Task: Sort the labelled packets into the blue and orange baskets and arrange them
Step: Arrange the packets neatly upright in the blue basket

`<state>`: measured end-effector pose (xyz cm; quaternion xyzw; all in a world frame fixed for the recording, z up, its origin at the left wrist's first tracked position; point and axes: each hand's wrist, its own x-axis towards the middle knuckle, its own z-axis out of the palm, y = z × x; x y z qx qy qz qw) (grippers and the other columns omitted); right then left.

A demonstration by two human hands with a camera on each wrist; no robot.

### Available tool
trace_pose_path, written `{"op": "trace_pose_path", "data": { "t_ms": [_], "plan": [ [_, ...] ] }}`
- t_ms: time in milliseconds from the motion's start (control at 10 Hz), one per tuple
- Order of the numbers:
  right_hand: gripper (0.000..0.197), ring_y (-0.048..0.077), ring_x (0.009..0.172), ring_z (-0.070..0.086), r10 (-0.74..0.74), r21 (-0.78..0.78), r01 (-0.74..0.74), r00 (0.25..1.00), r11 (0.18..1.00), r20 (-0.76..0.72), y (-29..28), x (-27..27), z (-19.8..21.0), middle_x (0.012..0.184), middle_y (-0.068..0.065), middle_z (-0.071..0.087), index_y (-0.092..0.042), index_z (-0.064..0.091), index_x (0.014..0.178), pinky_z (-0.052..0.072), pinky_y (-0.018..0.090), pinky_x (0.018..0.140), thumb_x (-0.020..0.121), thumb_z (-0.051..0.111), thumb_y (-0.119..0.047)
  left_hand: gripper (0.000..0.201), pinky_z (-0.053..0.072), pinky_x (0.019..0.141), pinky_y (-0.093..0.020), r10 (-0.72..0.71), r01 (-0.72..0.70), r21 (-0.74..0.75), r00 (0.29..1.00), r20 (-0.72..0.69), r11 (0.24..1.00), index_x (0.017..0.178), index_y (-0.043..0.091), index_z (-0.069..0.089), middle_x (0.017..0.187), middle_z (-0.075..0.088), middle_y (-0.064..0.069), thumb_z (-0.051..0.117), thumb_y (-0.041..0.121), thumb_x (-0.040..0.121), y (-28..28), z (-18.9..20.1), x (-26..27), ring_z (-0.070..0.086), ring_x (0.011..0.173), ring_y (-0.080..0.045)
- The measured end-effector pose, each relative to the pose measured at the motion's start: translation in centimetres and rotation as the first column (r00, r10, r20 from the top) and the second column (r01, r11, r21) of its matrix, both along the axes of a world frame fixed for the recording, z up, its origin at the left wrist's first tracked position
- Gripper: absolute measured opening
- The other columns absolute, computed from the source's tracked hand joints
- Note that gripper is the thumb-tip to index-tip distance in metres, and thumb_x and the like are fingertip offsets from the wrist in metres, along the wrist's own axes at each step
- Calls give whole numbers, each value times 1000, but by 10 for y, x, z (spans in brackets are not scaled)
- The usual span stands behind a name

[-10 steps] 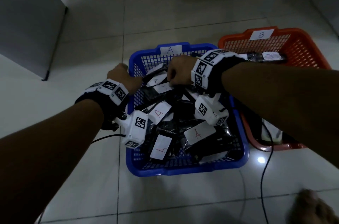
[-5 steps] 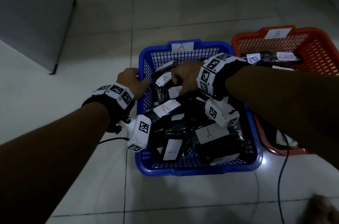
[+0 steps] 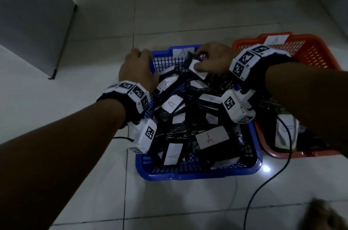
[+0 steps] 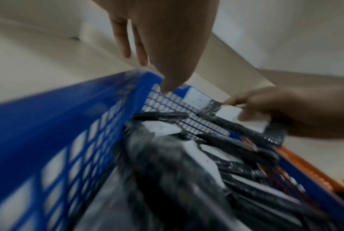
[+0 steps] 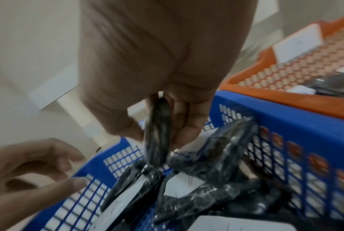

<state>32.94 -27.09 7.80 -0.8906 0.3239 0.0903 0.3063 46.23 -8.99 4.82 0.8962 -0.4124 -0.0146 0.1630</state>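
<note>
While the right hand (image 3: pixel 212 58) pinches a black packet (image 5: pixel 158 132) between thumb and fingers (image 5: pixel 188 125) at the blue basket's (image 3: pixel 197 173) far wall, the left hand (image 3: pixel 138 68) rests loosely open on that basket's far-left rim, holding nothing. Glossy, crinkled and white-labelled, the packet hangs with its long axis running down toward the pile of A-labelled packets (image 3: pixel 211 138) filling the basket. Setting it in looks like the right hand's job. Just beside the blue basket stands the orange basket (image 3: pixel 308 54).
</note>
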Motion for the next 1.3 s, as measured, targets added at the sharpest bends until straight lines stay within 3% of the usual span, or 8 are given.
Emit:
{"op": "trace_pose_path", "data": {
  "t_ms": [200,400,500,600,700,900,1100,1300],
  "plan": [
    [48,34,95,62,-30,-56,24,995,998,-100,-3,-2,-7,119,21,62,-4,65,117,52,37,80,89,59,-43,39,35,47,-26,-49,75,441,996,-70,894,63,11,46,64,45,-4,63,34,89,-39,-5,-18,43,54,-16],
    [42,38,98,62,-6,-74,-2,995,997,-102,-2,-2,-14,124,20,60,-5,65,119,53,45,82,90,61,-34,42,44,61,-32,-87,97,471,995,-43,877,110,3,61,91,65,-19,63,39,88,-39,-20,-15,63,82,-31],
    [42,36,108,60,3,-67,-8,997,998,-79,-3,-3,-16,125,21,60,-4,63,121,55,46,86,90,61,-32,56,32,47,-26,-82,104,461,994,-67,881,139,18,45,77,60,-15,59,42,90,-40,-19,-16,48,56,-20],
    [42,31,78,58,5,-59,-8,999,998,-54,-2,-2,-16,118,25,62,-1,66,114,50,35,66,88,62,-33,38,26,42,-22,72,-1,439,987,-145,899,91,4,61,69,55,-9,67,42,84,-41,-15,-17,37,49,-13],
    [42,26,73,55,-9,-47,7,998,999,-55,-2,-3,-14,112,24,65,-1,68,109,48,35,64,86,63,-36,41,33,47,-21,74,-15,380,987,-139,925,73,9,52,70,55,-6,69,46,79,-39,-13,-12,48,55,-18],
    [24,20,96,61,103,100,-94,990,991,-95,-4,-14,-8,109,-2,66,-19,71,106,53,33,85,87,62,-31,44,41,66,-36,-74,52,252,994,77,966,115,6,50,105,61,-20,63,36,86,-44,-7,-5,60,93,-40],
    [33,22,79,60,168,-16,-175,964,984,-206,3,-4,-5,91,9,67,-8,72,97,54,41,74,81,68,-36,23,49,63,-36,-165,161,67,984,61,985,102,16,55,87,66,-12,59,30,84,-31,4,-1,61,76,-34],
    [21,21,79,52,205,-107,-240,943,965,-263,11,16,-10,84,1,56,-22,56,90,42,29,73,80,72,-31,22,45,72,-33,-458,458,16,887,60,889,105,11,61,101,66,-10,64,14,83,9,0,3,62,87,-32]
  ]
}}
